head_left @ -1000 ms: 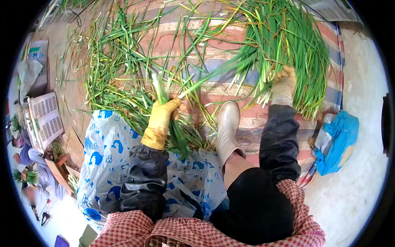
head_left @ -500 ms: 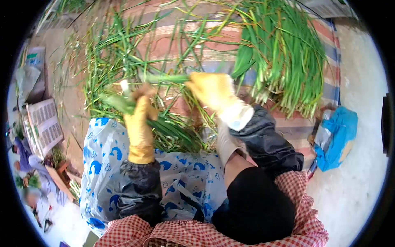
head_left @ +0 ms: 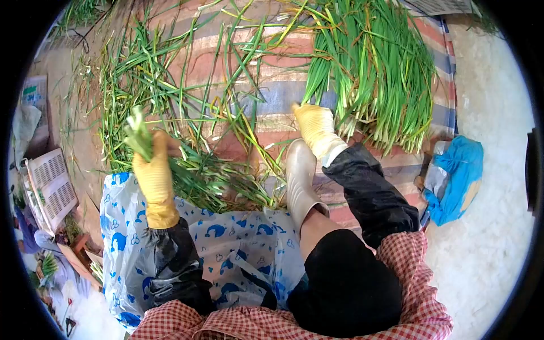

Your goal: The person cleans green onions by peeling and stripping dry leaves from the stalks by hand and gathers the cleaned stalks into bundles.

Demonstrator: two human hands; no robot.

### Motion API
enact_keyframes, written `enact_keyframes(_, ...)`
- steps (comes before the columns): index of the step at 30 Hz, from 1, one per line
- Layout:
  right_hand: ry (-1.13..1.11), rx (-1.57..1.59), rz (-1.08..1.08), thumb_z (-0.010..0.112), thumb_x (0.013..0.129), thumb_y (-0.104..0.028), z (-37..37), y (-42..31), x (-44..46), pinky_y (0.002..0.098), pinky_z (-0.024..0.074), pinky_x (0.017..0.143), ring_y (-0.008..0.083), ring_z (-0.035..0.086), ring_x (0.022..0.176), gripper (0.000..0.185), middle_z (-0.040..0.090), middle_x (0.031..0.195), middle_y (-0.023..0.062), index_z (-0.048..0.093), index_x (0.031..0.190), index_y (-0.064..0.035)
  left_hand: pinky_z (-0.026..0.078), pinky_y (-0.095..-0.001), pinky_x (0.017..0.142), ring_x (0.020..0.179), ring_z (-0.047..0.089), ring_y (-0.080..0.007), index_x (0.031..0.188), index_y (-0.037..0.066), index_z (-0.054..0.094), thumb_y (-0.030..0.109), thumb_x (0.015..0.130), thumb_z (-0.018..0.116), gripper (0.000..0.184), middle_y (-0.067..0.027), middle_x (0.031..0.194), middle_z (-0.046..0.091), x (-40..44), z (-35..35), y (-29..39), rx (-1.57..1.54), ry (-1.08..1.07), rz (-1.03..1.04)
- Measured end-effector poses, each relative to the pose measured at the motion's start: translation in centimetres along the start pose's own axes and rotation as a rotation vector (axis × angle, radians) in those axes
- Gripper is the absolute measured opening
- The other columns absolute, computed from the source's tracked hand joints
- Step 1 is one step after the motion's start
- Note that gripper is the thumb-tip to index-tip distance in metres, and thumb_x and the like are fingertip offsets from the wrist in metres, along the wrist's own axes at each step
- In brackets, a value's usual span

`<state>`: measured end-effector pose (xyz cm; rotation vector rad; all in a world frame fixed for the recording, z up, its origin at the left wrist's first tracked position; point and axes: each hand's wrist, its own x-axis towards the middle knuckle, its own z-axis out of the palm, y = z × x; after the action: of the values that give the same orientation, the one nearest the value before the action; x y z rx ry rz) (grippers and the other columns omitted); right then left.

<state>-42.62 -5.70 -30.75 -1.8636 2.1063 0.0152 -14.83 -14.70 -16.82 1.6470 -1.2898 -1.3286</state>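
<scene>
On my feed the bunch of green stalks point(head_left: 137, 136) is clenched in the left gloved hand point(head_left: 153, 178), pale ends pointing away from the wearer, just beside the loose greens point(head_left: 204, 178). Right gloved hand point(head_left: 316, 129) is over the striped mat point(head_left: 277, 97), fingers bent, just left of the near ends of the big leafy pile point(head_left: 379, 68); I can't tell whether it's grasping anything. Farther out I've got a pale boot point(head_left: 301, 173) nearside of that hand, blue-patterned plastic sheet point(head_left: 226, 238) under the left forearm, blue bag point(head_left: 460, 175) near the mat's right edge.
</scene>
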Motion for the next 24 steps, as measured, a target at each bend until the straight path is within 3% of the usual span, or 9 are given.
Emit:
enact_keyframes(5, 0.216, 0.338, -0.275, 0.053, 0.083, -0.017, -3.6, -6.8, -0.3, 0.0382, 0.0503, 0.051, 0.0273, 0.063, 0.058, 0.008, 0.06, 0.066, 0.0087, 0.056, 0.08, -0.0098, 0.04, -0.0187, 0.055, 0.065, 0.052, -0.005, 0.126, 0.002, 0.05, 0.006, 0.087, 0.057, 0.041, -0.0088, 0.102, 0.063, -0.4, 1.2, -2.3, 0.045, -0.214, -0.121)
enact_keyframes(8, 0.201, 0.981, -0.358, 0.054, 0.088, -0.024, -10.5, -12.6, -1.5, 0.0381, 0.0499, 0.057, 0.0288, 0.063, 0.065, 0.015, 0.061, 0.073, 0.0098, 0.054, 0.086, -0.0097, 0.047, -0.028, 0.084, 0.101, 0.054, -0.0128, 0.132, 0.005, 0.042, 0.009, 0.085, 0.063, 0.051, -0.0077, 0.125, 0.051, -1.2, 1.8, -2.2, -0.054, -0.499, 0.089)
enact_keyframes(10, 0.108, 1.389, -0.375, 0.059, 0.088, -0.018, -11.9, -13.6, -1.5, 0.0324, 0.0485, 0.055, 0.0234, 0.062, 0.066, 0.012, 0.059, 0.074, 0.009, 0.054, 0.094, -0.008, 0.046, -0.0302, 0.088, 0.104, 0.054, -0.0148, 0.132, 0.005, 0.043, 0.007, 0.081, 0.069, 0.057, -0.0042, 0.117, 0.055, -1.6, 0.5, -1.0, -0.132, -0.603, 0.001)
enact_keyframes(13, -0.257, 1.86, -0.149, 0.054, 0.089, -0.033, -15.6, -11.2, -1.5, 0.0425, 0.0508, 0.063, 0.0362, 0.063, 0.075, 0.024, 0.064, 0.082, 0.0161, 0.06, 0.093, -0.0098, 0.047, -0.0258, 0.08, 0.093, 0.055, -0.0104, 0.124, 0.004, 0.053, 0.007, 0.083, 0.068, 0.044, -0.0021, 0.104, 0.061, -2.4, 0.7, 1.9, -0.178, -0.44, 0.008)
enact_keyframes(15, 0.171, 0.755, 0.207, 0.06, 0.087, -0.029, -10.0, -5.5, -0.5, 0.0358, 0.051, 0.059, 0.0289, 0.065, 0.07, 0.023, 0.065, 0.075, 0.0155, 0.06, 0.096, -0.0071, 0.046, -0.0256, 0.08, 0.093, 0.056, -0.0105, 0.116, 0.004, 0.058, 0.009, 0.085, 0.066, 0.033, -0.0026, 0.103, 0.063, -0.3, -0.2, 5.2, 0.177, -0.031, 0.327)
enact_keyframes(16, 0.216, 0.803, 0.213, 0.061, 0.085, -0.037, -9.6, -5.0, -0.5, 0.0394, 0.0512, 0.064, 0.0317, 0.066, 0.072, 0.034, 0.065, 0.076, 0.0199, 0.063, 0.093, -0.0049, 0.046, -0.0252, 0.08, 0.093, 0.057, -0.0106, 0.114, 0.004, 0.059, 0.009, 0.086, 0.064, 0.029, -0.0029, 0.102, 0.064, 0.7, -1.3, 5.1, 0.181, 0.063, 0.394)
enact_keyframes(17, -0.233, 0.226, 0.426, 0.059, 0.084, -0.042, -6.2, -1.0, -0.4, 0.0414, 0.0508, 0.068, 0.0325, 0.066, 0.073, 0.042, 0.066, 0.077, 0.0203, 0.065, 0.091, -0.0015, 0.046, -0.0248, 0.08, 0.093, 0.057, -0.0107, 0.112, 0.004, 0.061, 0.009, 0.088, 0.062, 0.025, -0.0033, 0.102, 0.064, 1.3, -2.2, 4.7, 0.185, 0.163, 0.451)
enact_keyframes(23, -0.299, 0.828, 0.662, 0.06, 0.08, -0.029, 5.9, 1.1, -1.9, 0.0326, 0.0505, 0.059, 0.0185, 0.062, 0.062, 0.029, 0.067, 0.073, 0.0086, 0.068, 0.088, -0.0023, 0.048, -0.0261, 0.085, 0.099, 0.058, -0.0146, 0.111, 0.003, 0.06, 0.001, 0.086, 0.061, 0.025, -0.0074, 0.111, 0.062, -0.3, 2.4, 0.1, 0.5, -0.264, 0.185)
enact_keyframes(24, -0.448, 1.413, 0.692, 0.064, 0.077, -0.029, 2.6, -1.6, -2.3, 0.0294, 0.0494, 0.053, 0.0143, 0.06, 0.058, 0.024, 0.065, 0.07, 0.005, 0.07, 0.086, -0.0074, 0.047, -0.0282, 0.087, 0.101, 0.058, -0.0161, 0.117, 0.004, 0.056, 0.01, 0.087, 0.061, 0.031, -0.0084, 0.113, 0.061, -0.8, 4.3, -0.6, -0.049, -0.395, -0.133)
